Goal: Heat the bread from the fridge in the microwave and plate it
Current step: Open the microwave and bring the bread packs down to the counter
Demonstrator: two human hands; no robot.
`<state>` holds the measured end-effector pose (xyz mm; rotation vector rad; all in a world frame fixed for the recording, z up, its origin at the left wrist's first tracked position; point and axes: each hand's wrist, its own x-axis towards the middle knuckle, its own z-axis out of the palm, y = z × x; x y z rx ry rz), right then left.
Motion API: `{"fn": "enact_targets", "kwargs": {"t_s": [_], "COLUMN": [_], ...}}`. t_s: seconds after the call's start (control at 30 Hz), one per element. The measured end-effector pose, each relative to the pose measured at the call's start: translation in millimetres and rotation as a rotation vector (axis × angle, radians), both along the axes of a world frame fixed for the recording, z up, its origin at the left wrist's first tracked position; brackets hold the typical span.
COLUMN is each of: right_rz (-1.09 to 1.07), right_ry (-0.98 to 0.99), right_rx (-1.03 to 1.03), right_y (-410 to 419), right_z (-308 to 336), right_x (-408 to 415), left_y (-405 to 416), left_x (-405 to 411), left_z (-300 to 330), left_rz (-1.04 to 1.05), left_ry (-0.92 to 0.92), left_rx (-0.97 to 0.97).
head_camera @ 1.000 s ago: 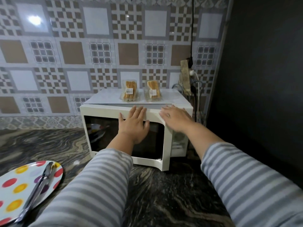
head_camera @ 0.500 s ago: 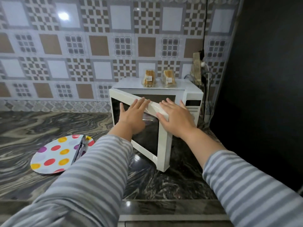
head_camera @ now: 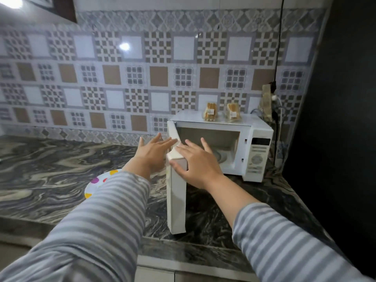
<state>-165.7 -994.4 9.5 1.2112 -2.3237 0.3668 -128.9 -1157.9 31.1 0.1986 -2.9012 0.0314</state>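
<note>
1. Kitchen corner: patterned tile wall (head_camera: 130, 78) at back, dark marbled countertop (head_camera: 40, 169) below it, dark panel (head_camera: 345, 98) on the right side.
2. Landmark = white microwave (head_camera: 258, 127), sitting on the countertop in the back right corner, against the tiles.
3. Microwave door (head_camera: 176, 200) is swung wide open, hinged at the microwave's left side, edge-on to the camera and reaching out toward the counter's front edge.
4. Cavity is in view w/ a glass turntable (head_camera: 223, 155) on its floor; no bread seen inside.
5. Control panel (head_camera: 257, 157) on the microwave's right front, w/ dark display over buttons and a dial.
6. Bread: two clear packs of bread (head_camera: 210, 113) on top of the microwave, side by side near the back, each w/ a small label; the right pack (head_camera: 233, 115) is just beside the left one.
7. Left hand (head_camera: 151, 152): fingers straight and spread, on the outer (left) side of the door near its top edge; holds nothing. Can't tell if it actually touches the door.
8. Right hand (head_camera: 195, 161): fingers straight, spread, laid flat over the door's top corner from the inner (right) side, thumb against the door's edge; pressing, not curled round it.
9. Both arms in grey-striped sleeves (head_camera: 284, 241).
10. Polka-dot plate (head_camera: 95, 184) on the countertop left of the microwave door, mostly hidden by the left sleeve.
11. Power cord (head_camera: 277, 58) and plug on the wall right of the microwave.
</note>
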Motion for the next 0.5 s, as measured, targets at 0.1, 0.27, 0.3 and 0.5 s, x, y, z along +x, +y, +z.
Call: {"fn": "enact_targets", "kwargs": {"t_s": [0.1,0.27,0.3,0.5], "right_rz": [0.049,0.041,0.004,-0.263], "right_ry": [-0.036,-0.114,-0.131,-0.191], "right_rx": [-0.021,-0.072,-0.080,0.016], "right_y": [-4.8,8.8,12.7,34.8], "right_z": [-0.4,4.7,8.1,45.0], "right_x": [0.2,-17.8,-25.3,-76.9], "left_y": [-5.1,-9.2,-6.4,30.9], "left_x": [4.6,-4.9,-8.5,-47.8], "left_z": [6.5,31.9,39.0,66.6], "left_rz": [0.023,0.075,0.081,-0.004], "left_ry": [-0.040,0.034,0.091,0.183], "left_rx": [-0.041,0.064,0.122,0.231]}}
